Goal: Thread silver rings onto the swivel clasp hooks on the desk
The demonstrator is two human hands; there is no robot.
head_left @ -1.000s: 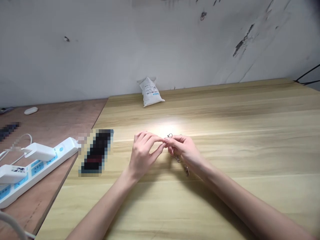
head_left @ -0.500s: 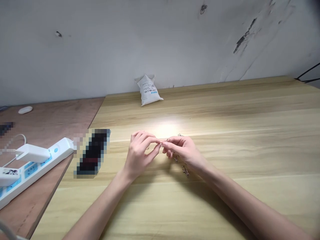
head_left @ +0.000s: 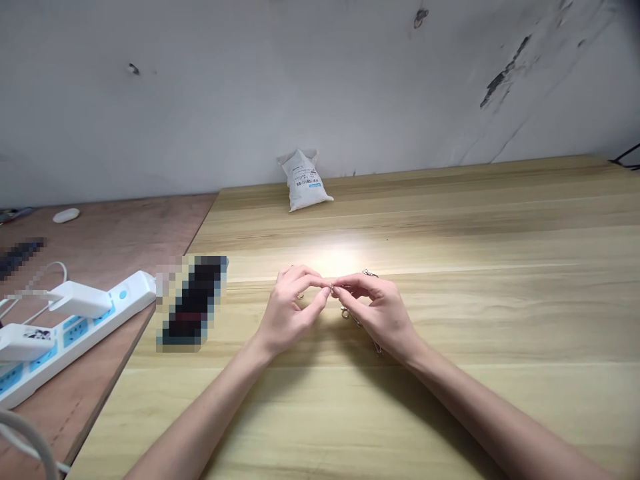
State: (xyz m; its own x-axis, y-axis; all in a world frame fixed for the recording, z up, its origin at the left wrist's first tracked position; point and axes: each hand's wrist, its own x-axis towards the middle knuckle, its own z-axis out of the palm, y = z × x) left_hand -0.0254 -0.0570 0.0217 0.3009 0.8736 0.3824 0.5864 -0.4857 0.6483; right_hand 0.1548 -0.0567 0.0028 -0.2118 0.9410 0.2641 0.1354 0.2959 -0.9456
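Observation:
Over the wooden table, my left hand (head_left: 291,305) and my right hand (head_left: 377,308) meet fingertip to fingertip. Both pinch a small metal ring (head_left: 331,289), mostly hidden by the fingers. Beneath and beside my right hand lie small metal clasps with rings: one clasp (head_left: 370,273) beyond the knuckles, another (head_left: 346,313) below the fingers, and a third (head_left: 378,349) partly covered by the wrist. A thin ring (head_left: 301,295) shows behind my left thumb; whether it rests on the table or touches the hand I cannot tell.
The light wooden table (head_left: 475,287) meets the wall at the back. A white plastic package (head_left: 306,183) stands there. To the left are a blurred phone-like dark slab (head_left: 195,303) and a white power strip (head_left: 85,337) with plugs and cables. A white oval case (head_left: 66,215) lies farther back.
The view has shifted slightly, so the scene sits farther right. My fingertips have drawn closer together on the ring, and my right hand's lower fingers are now tucked out of sight.

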